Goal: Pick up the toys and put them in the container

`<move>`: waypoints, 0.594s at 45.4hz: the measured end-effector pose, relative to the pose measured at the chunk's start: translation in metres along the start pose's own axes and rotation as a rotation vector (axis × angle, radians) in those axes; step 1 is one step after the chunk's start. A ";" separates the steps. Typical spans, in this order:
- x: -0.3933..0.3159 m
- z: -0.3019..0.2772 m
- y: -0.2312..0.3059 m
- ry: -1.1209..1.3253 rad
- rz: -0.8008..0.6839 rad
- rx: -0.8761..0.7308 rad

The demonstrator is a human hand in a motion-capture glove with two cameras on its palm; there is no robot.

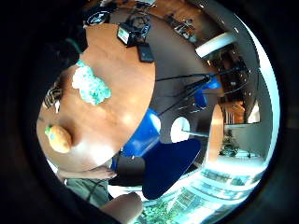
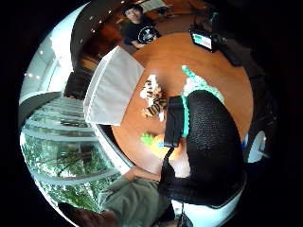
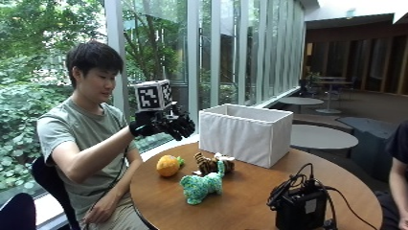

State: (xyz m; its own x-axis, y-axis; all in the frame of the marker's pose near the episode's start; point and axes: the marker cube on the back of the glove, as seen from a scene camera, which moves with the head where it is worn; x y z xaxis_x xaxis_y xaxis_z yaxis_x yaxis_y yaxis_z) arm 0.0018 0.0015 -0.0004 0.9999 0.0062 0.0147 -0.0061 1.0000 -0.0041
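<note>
At frame centre-left, the gloved right hand (image 3: 163, 124) hovers above the counter (image 3: 255, 201), fingers (image 3: 182, 128) loosely curled, empty; three toys lie below beside the white container (image 3: 245, 133).

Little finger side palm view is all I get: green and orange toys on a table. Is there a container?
Observer: Yes, a white container stands on the table behind the toys, its top open.
Operator: Anything in the right hand?
Observer: No. The right hand is raised in the air, holding nothing.
Operator: A third toy?
Observer: A striped tiger lies beside the orange toy, in front of the container.
</note>
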 end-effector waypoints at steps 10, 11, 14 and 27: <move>0.017 -0.009 0.005 -0.054 0.049 0.035; 0.018 -0.010 0.005 -0.054 0.051 0.036; 0.020 -0.012 0.004 -0.057 0.058 0.038; 0.007 0.019 -0.026 -0.129 0.067 -0.154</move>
State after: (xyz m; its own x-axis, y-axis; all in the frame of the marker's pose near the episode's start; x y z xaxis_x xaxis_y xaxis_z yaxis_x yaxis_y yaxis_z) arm 0.0083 -0.0247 0.0188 0.9871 0.0831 0.1367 -0.0605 0.9849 -0.1623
